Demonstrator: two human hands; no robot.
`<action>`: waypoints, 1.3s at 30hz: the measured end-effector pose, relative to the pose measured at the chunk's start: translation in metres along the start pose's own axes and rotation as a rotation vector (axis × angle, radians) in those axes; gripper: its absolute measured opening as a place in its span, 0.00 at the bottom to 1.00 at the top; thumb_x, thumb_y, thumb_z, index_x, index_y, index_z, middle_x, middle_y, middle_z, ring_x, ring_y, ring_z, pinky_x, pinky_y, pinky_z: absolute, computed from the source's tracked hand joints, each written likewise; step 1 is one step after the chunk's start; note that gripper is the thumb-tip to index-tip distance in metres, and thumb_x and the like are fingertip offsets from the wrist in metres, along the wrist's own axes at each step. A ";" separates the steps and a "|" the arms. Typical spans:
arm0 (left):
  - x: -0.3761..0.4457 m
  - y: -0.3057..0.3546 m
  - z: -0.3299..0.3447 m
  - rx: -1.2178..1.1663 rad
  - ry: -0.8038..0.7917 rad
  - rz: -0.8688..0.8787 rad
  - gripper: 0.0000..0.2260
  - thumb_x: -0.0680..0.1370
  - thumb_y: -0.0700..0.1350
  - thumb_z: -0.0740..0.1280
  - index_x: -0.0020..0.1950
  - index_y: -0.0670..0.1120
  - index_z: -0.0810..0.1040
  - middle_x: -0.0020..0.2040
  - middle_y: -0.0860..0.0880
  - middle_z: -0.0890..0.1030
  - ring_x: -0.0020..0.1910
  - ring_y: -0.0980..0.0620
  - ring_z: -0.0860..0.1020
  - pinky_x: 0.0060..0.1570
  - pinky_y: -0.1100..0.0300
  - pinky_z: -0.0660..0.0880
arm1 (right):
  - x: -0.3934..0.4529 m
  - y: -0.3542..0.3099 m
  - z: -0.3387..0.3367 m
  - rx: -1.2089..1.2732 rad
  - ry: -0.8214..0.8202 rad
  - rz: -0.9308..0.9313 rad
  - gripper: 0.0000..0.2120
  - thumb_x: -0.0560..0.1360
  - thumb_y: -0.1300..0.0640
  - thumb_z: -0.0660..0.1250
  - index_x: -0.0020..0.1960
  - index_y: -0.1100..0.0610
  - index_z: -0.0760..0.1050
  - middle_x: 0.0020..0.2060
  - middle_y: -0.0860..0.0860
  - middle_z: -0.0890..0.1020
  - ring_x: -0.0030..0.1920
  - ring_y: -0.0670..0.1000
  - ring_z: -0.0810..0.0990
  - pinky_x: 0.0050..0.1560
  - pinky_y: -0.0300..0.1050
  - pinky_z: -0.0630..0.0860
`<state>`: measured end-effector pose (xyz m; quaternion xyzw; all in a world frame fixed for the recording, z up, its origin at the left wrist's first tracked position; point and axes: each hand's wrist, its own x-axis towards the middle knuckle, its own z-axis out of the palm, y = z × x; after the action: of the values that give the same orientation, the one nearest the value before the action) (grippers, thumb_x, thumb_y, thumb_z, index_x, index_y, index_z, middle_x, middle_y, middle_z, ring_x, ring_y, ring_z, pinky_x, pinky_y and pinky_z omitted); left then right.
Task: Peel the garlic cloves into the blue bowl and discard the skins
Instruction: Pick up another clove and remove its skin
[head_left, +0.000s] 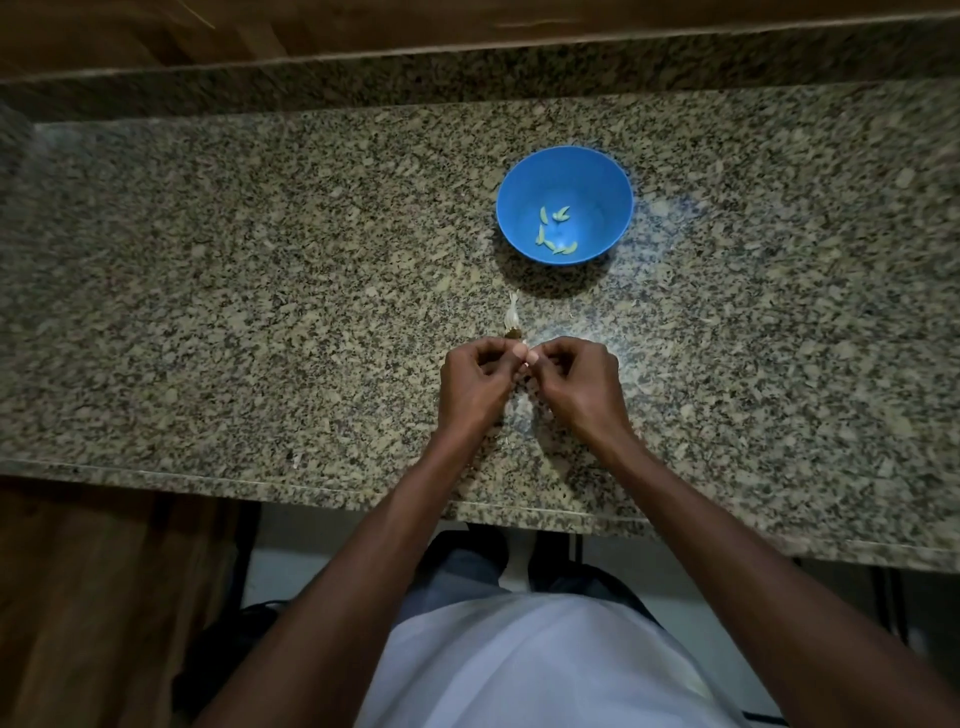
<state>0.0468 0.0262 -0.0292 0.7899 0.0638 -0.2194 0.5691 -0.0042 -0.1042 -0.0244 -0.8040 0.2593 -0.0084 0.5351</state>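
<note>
Granite worktop (260, 291), speckled and busy, and that's the trouble spot right away: pale scraps of skin (512, 318) lie just beyond the hands, and loose flakes could vanish against that pattern and get missed at clean-up. Both hands meet in the middle near the front edge, the left hand (475, 382) and right hand (576, 382) curled with fingers (519, 353) pinched tight together on a garlic clove (529, 357), of which only a sliver of white shows between the tips. Small thing, slippery once bare, I'd say; a hard tug on the skin could pop it out and send it off the near edge to the floor. The blue bowl (613, 176) stands well apart, further back and slightly right, so the carry across is another chance for a drop. Inside it, a handful of peeled cloves (551, 231), slim, curved and pale yellow-green, scattered over the bottom.
</note>
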 end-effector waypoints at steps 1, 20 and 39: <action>0.000 -0.001 0.001 -0.024 0.018 -0.015 0.09 0.79 0.47 0.74 0.56 0.44 0.85 0.50 0.47 0.87 0.52 0.50 0.86 0.55 0.50 0.84 | -0.001 0.002 0.003 -0.043 0.030 -0.078 0.07 0.81 0.56 0.71 0.50 0.59 0.85 0.40 0.50 0.87 0.39 0.44 0.84 0.37 0.40 0.82; 0.024 0.001 -0.020 -0.384 -0.468 -0.104 0.04 0.84 0.37 0.66 0.56 0.42 0.80 0.46 0.49 0.83 0.46 0.55 0.81 0.50 0.63 0.79 | 0.013 -0.020 -0.013 1.158 -0.408 0.949 0.08 0.83 0.67 0.63 0.47 0.65 0.78 0.36 0.55 0.80 0.37 0.46 0.76 0.38 0.33 0.77; 0.022 -0.004 -0.029 -0.672 -0.308 -0.270 0.05 0.81 0.37 0.69 0.56 0.40 0.81 0.48 0.45 0.84 0.45 0.54 0.82 0.52 0.61 0.81 | 0.004 -0.001 -0.002 -0.237 -0.015 -0.035 0.09 0.78 0.63 0.68 0.51 0.56 0.87 0.42 0.50 0.88 0.39 0.44 0.86 0.42 0.43 0.84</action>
<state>0.0731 0.0510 -0.0348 0.5018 0.1491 -0.3750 0.7651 -0.0014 -0.1075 -0.0236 -0.8660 0.2404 0.0188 0.4381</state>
